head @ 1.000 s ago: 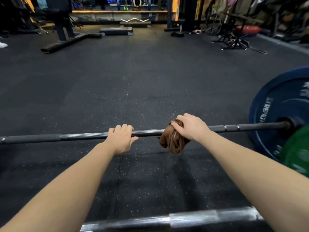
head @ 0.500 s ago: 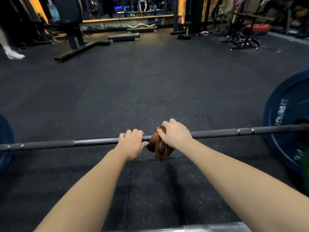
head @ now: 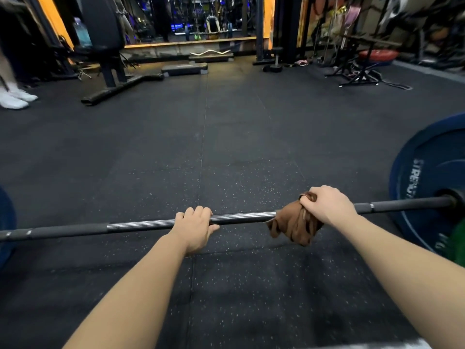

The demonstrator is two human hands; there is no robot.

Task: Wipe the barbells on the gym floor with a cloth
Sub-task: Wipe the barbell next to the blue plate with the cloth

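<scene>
A dark barbell [head: 241, 219] lies across the black rubber floor [head: 226, 137], running from the left edge to a blue weight plate [head: 427, 182] on the right. My left hand [head: 196, 226] grips the shiny middle of the bar, fingers curled over it. To its right, my right hand [head: 327, 206] holds a bunched brown cloth [head: 289, 226] wrapped round the bar. Part of the cloth hangs below the bar.
A green plate [head: 456, 244] shows at the right edge, and another blue plate [head: 6, 222] at the left edge. A person's white shoes [head: 15, 98] stand at far left. A bench base [head: 120, 88], a step platform [head: 185, 68] and stands line the back.
My right hand has slid the cloth to the right along the bar, away from my left hand. The left hand keeps its grip. The view has shifted slightly.
</scene>
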